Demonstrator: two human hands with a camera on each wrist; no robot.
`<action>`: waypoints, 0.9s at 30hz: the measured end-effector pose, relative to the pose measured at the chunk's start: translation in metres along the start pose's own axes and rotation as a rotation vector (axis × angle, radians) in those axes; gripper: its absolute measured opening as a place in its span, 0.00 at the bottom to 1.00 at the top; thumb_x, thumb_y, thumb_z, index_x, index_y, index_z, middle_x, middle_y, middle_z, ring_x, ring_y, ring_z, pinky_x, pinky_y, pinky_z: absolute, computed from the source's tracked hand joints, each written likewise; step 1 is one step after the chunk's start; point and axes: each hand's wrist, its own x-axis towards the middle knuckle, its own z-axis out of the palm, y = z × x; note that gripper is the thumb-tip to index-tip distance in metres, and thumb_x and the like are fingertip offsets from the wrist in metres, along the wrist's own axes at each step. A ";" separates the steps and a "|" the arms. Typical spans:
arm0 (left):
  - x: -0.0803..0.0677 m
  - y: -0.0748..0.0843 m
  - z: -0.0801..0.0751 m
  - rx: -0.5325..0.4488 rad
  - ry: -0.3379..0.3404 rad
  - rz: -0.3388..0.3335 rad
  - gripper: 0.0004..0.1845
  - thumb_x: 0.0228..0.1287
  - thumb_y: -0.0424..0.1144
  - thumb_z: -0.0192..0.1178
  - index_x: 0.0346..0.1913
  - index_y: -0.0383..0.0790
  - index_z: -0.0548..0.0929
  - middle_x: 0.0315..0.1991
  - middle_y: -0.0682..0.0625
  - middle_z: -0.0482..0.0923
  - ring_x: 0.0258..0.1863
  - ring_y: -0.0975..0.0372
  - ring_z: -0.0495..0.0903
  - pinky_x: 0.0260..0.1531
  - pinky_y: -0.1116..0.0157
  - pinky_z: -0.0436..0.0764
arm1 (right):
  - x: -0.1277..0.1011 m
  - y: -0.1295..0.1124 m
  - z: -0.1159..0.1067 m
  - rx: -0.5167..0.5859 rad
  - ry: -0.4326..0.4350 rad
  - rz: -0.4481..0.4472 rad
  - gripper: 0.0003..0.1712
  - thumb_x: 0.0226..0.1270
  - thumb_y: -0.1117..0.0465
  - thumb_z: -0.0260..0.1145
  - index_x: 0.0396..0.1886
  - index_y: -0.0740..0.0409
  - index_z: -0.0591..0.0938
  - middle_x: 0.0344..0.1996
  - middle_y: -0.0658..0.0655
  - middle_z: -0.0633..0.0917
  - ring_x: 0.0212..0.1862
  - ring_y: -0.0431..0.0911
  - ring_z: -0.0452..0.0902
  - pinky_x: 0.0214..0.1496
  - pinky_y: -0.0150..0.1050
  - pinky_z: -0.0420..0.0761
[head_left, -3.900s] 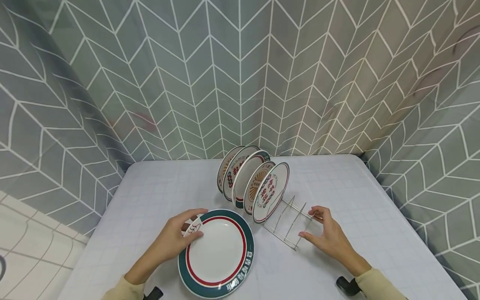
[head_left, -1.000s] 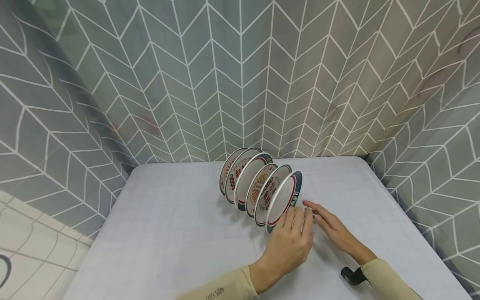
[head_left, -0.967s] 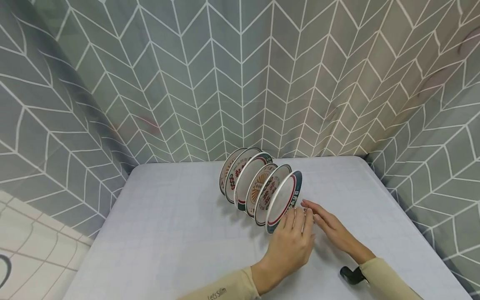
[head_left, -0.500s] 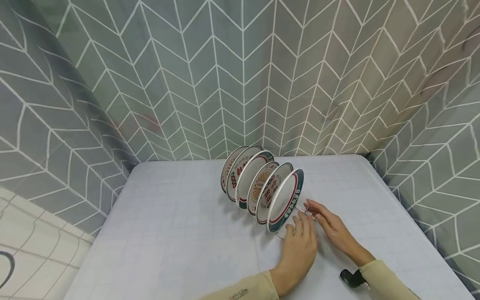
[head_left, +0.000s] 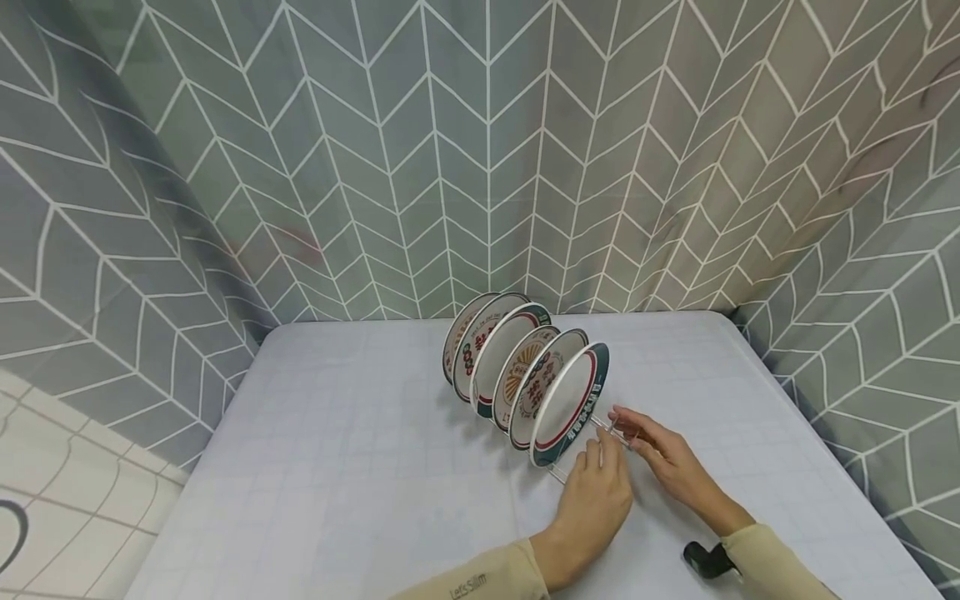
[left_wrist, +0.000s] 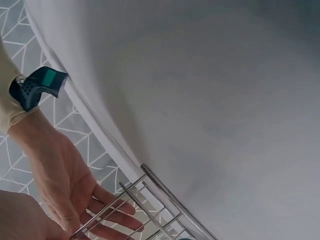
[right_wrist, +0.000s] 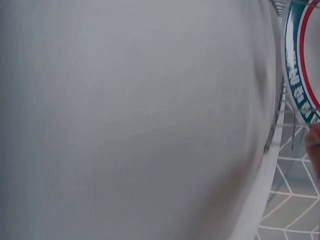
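The green-rimmed plate (head_left: 570,406) stands on edge in the nearest slot of the wire rack (head_left: 600,433), about the middle of the white bench (head_left: 360,450), leaning the same way as the plates behind it. The left hand (head_left: 596,492) lies just in front of it with fingers straight and relaxed, holding nothing, its fingertips at the near wires of the rack beside the plate's lower rim. The right hand (head_left: 663,458) reaches in from the other side, fingers also loose and extended, touching the rack's end wires; whether they pinch a wire I cannot tell. From where I stand, the risk is a nudge: both hands are on or against a light wire frame, and a push or a snagged finger as they pull away could slide the rack and set the plates rattling or tip the front one forward out of its slot. Counting: six plates in the rack, one rack, two hands. A patterned grey curtain (head_left: 480,150) hangs behind and to both sides of the bench.
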 end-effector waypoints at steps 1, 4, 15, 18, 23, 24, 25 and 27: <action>-0.001 -0.001 -0.001 -0.011 0.009 0.002 0.26 0.66 0.31 0.29 0.49 0.31 0.80 0.46 0.40 0.77 0.39 0.59 0.75 0.32 0.70 0.74 | -0.001 -0.001 -0.001 -0.009 -0.010 -0.005 0.26 0.59 0.80 0.55 0.60 0.72 0.69 0.51 0.70 0.78 0.55 0.36 0.75 0.50 0.26 0.75; -0.006 -0.007 -0.005 -0.058 0.009 0.014 0.26 0.67 0.31 0.28 0.50 0.31 0.79 0.46 0.42 0.76 0.37 0.61 0.74 0.32 0.71 0.74 | -0.003 -0.002 -0.003 -0.045 -0.022 -0.017 0.27 0.56 0.79 0.60 0.58 0.69 0.72 0.49 0.64 0.81 0.52 0.37 0.76 0.47 0.28 0.77; -0.046 -0.037 -0.019 -0.229 -0.113 0.133 0.23 0.66 0.38 0.44 0.61 0.31 0.70 0.54 0.43 0.72 0.54 0.56 0.73 0.47 0.67 0.77 | -0.016 -0.022 0.013 -0.039 -0.015 -0.170 0.35 0.38 0.76 0.74 0.52 0.61 0.75 0.51 0.61 0.78 0.54 0.47 0.75 0.50 0.27 0.76; -0.054 -0.044 -0.024 -0.264 -0.120 0.127 0.27 0.60 0.40 0.54 0.61 0.32 0.70 0.58 0.38 0.70 0.60 0.49 0.70 0.48 0.66 0.77 | -0.018 -0.028 0.020 -0.032 0.012 -0.210 0.37 0.33 0.75 0.76 0.50 0.59 0.76 0.54 0.63 0.76 0.57 0.49 0.73 0.52 0.23 0.73; -0.062 -0.050 -0.028 -0.363 -0.128 0.075 0.37 0.46 0.42 0.67 0.62 0.36 0.70 0.61 0.32 0.65 0.64 0.43 0.64 0.51 0.61 0.77 | -0.023 -0.039 0.027 -0.063 0.025 -0.181 0.35 0.36 0.72 0.76 0.50 0.57 0.76 0.55 0.62 0.76 0.57 0.47 0.73 0.53 0.23 0.72; -0.062 -0.051 -0.028 -0.380 -0.125 0.070 0.37 0.45 0.42 0.68 0.62 0.37 0.70 0.61 0.31 0.64 0.64 0.43 0.64 0.52 0.60 0.76 | -0.025 -0.042 0.028 -0.075 0.027 -0.164 0.35 0.38 0.71 0.76 0.52 0.56 0.75 0.55 0.62 0.76 0.58 0.46 0.73 0.53 0.22 0.72; -0.063 -0.051 -0.029 -0.386 -0.125 0.067 0.37 0.45 0.42 0.68 0.62 0.37 0.70 0.61 0.32 0.64 0.64 0.43 0.63 0.52 0.60 0.76 | -0.026 -0.044 0.029 -0.084 0.029 -0.143 0.35 0.40 0.70 0.75 0.53 0.55 0.75 0.55 0.62 0.76 0.57 0.44 0.73 0.52 0.22 0.72; -0.065 -0.052 -0.030 -0.373 -0.126 0.078 0.36 0.48 0.42 0.67 0.63 0.37 0.69 0.61 0.33 0.65 0.64 0.44 0.64 0.52 0.60 0.76 | -0.028 -0.049 0.030 -0.097 0.033 -0.114 0.35 0.44 0.69 0.74 0.55 0.54 0.74 0.55 0.61 0.76 0.56 0.42 0.74 0.51 0.21 0.73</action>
